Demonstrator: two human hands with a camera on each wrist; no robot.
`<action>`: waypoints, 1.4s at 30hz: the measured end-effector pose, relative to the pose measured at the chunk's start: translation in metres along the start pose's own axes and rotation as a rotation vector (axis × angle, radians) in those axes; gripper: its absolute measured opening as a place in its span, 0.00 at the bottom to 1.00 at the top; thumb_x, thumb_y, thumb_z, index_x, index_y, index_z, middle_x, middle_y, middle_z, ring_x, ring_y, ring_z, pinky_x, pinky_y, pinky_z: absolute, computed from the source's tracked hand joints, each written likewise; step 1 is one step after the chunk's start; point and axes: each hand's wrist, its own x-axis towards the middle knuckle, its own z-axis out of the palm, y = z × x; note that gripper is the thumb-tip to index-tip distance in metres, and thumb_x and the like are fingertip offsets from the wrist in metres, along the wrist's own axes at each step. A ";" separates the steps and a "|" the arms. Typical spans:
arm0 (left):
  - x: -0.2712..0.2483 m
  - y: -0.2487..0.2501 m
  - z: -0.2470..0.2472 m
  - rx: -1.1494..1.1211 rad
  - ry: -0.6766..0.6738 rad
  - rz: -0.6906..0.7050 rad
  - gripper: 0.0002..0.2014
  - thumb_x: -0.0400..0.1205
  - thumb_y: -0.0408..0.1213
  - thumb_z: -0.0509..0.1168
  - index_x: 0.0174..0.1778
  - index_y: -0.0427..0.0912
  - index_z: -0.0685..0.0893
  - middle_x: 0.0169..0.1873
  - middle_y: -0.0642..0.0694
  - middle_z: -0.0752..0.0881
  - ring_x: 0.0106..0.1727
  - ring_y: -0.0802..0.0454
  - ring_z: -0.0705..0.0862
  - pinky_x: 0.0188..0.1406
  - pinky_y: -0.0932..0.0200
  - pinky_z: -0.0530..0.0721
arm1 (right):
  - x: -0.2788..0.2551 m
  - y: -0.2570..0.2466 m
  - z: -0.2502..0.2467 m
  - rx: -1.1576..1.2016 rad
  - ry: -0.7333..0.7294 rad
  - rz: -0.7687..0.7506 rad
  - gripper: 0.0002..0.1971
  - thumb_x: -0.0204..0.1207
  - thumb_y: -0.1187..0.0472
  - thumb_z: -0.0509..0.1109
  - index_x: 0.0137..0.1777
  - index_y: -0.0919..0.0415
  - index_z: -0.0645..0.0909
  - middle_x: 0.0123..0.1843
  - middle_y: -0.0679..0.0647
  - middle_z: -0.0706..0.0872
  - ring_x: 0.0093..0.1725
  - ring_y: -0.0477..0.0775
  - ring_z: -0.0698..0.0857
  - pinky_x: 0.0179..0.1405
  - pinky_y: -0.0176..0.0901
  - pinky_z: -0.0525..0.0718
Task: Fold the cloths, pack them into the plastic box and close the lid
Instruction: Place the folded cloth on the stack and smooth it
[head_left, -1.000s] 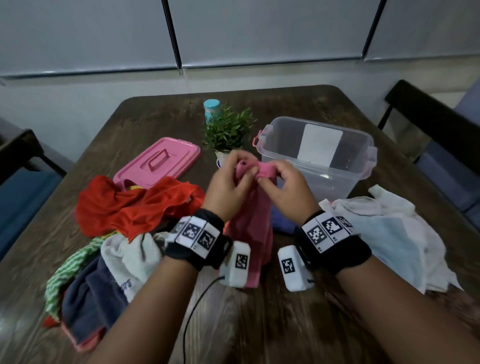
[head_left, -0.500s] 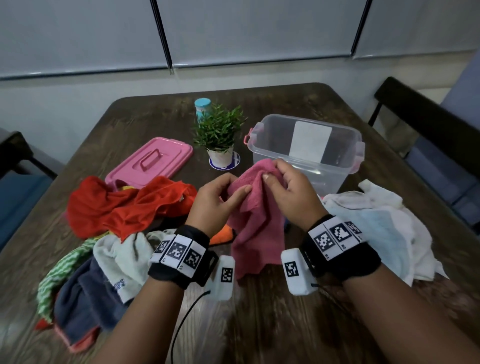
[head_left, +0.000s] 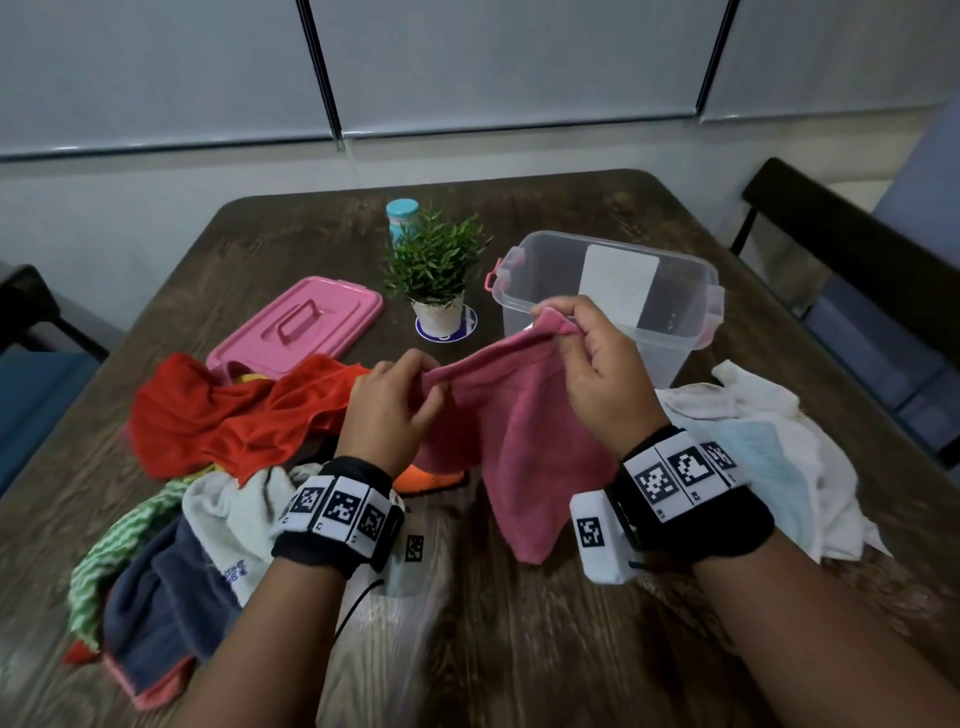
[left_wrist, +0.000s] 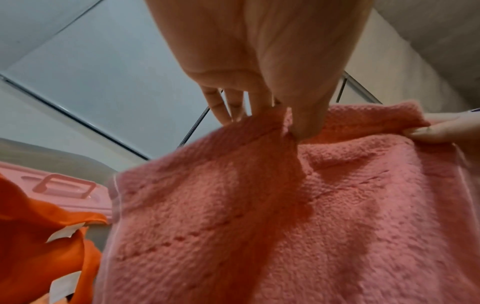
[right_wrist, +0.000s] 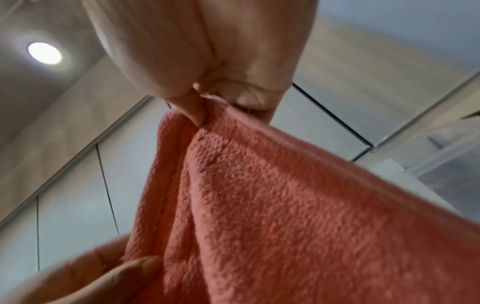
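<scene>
No words could be read: blue print on the white cloth (head_left: 236, 525) at seven o'clock was blurred, wristband markers (head_left: 336, 512) coded only.

— How many boxes, and lids?
— One clear plastic box (head_left: 608, 296), one pink lid (head_left: 296, 327) — apart from each other on the surface (head_left: 519, 649).
— Cloths?
— One pink cloth (head_left: 524, 431) held up, one red cloth (head_left: 228, 415), and two heaps whose cloths I cannot count — a mixed heap (head_left: 156, 571) and a pale heap (head_left: 769, 447).
— Hands?
— Two: left hand (head_left: 387, 410), right hand (head_left: 602, 374).
— Anything else?
— One potted plant (head_left: 436, 265), one teal-capped bottle (head_left: 401, 215), two chairs: one chair (head_left: 857, 280) and another chair (head_left: 31, 312).
</scene>
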 end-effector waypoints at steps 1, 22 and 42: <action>-0.001 -0.002 -0.001 -0.049 -0.013 -0.024 0.10 0.78 0.49 0.60 0.45 0.48 0.79 0.32 0.53 0.81 0.38 0.52 0.79 0.38 0.55 0.72 | -0.001 -0.002 0.001 0.026 -0.034 0.009 0.13 0.84 0.67 0.60 0.64 0.54 0.79 0.52 0.52 0.88 0.53 0.51 0.86 0.58 0.49 0.82; -0.001 0.008 -0.027 0.176 -0.158 0.152 0.18 0.70 0.57 0.69 0.49 0.50 0.83 0.38 0.63 0.76 0.40 0.56 0.81 0.35 0.60 0.72 | 0.000 0.004 -0.021 0.185 -0.048 0.274 0.13 0.82 0.73 0.62 0.53 0.59 0.86 0.48 0.50 0.88 0.41 0.32 0.84 0.40 0.25 0.80; -0.004 -0.040 -0.036 -0.577 0.165 -0.376 0.11 0.82 0.35 0.67 0.35 0.49 0.88 0.25 0.60 0.84 0.31 0.62 0.79 0.38 0.53 0.78 | 0.007 0.027 -0.033 0.328 0.078 0.441 0.10 0.82 0.65 0.66 0.46 0.51 0.86 0.36 0.42 0.90 0.39 0.37 0.86 0.46 0.36 0.82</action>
